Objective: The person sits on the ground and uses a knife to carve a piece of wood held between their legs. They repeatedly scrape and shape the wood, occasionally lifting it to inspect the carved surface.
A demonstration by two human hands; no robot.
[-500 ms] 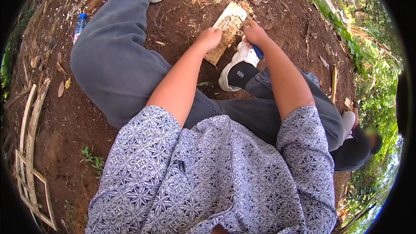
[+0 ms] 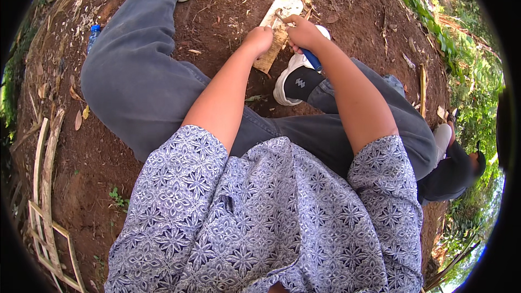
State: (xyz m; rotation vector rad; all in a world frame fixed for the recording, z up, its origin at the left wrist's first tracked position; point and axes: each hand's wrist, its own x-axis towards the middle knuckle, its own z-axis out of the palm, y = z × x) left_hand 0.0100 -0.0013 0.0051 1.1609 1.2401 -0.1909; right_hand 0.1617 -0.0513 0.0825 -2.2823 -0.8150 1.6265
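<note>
My right hand (image 2: 304,37) is closed around a tool with a blue handle (image 2: 311,59); its narrow metal end (image 2: 279,14) reaches toward the left, over a pale wooden board (image 2: 292,3). Beside it, my left hand (image 2: 260,41) is closed on a thin pale wood piece (image 2: 273,21), mostly hidden by the fingers and hard to tell from the board behind. The tool's tip is at or close to this piece; contact cannot be made out. The board lies on the ground, slanting, next to my white shoe (image 2: 282,88).
Brown soil with leaves and wood shavings surrounds my legs. A blue-capped bottle (image 2: 94,38) stands beyond my left knee. Long wooden strips (image 2: 48,173) lie at the left, and a short stick (image 2: 423,91) at the right. Another person (image 2: 453,171) sits at the far right.
My right hand has moved left with the tool, bringing its metal end nearer my left hand. The left hand keeps its hold, and the whole view has shifted slightly.
</note>
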